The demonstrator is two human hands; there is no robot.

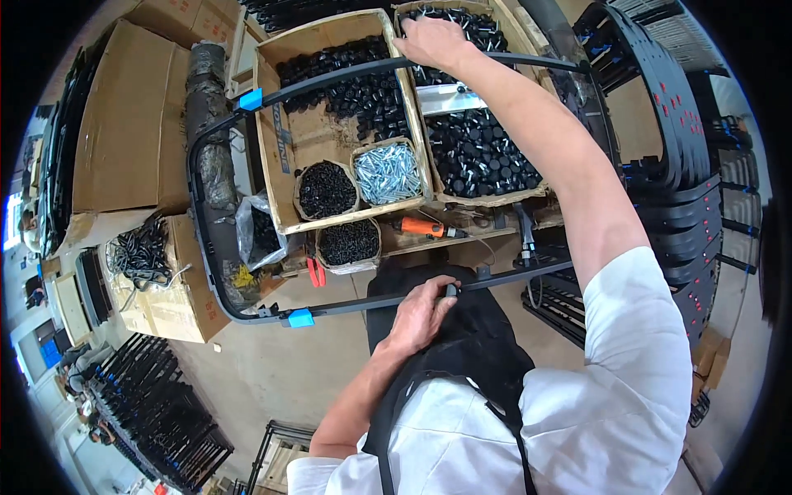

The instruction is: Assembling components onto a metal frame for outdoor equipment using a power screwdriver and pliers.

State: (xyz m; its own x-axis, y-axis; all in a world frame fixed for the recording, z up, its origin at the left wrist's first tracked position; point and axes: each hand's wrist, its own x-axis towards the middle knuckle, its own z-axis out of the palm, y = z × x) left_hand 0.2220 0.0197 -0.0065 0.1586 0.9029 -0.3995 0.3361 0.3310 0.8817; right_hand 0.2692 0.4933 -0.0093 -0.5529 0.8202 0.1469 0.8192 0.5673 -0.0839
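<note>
My left hand (419, 315) is closed in front of my apron, beside the near bar of a black tubular frame (346, 305). At its fingertips is a small dark round-ended piece (451, 290), its shank hidden. My right arm stretches across the frame to the far end of the right-hand box (422, 157). There my right hand (435, 41) is over black round-headed screws (483, 157), fingers pointing down and partly hidden. Blue tape (300, 318) is wrapped on the frame's near bar.
A left-hand box (271, 169) holds black caps (363, 91), silver screws (386, 173) and small black screws (327, 190). An orange power tool (421, 226) and red-handled pliers (316, 268) are at the bench edge. Cartons (124, 124) stand left; black frames (676, 206) stack right.
</note>
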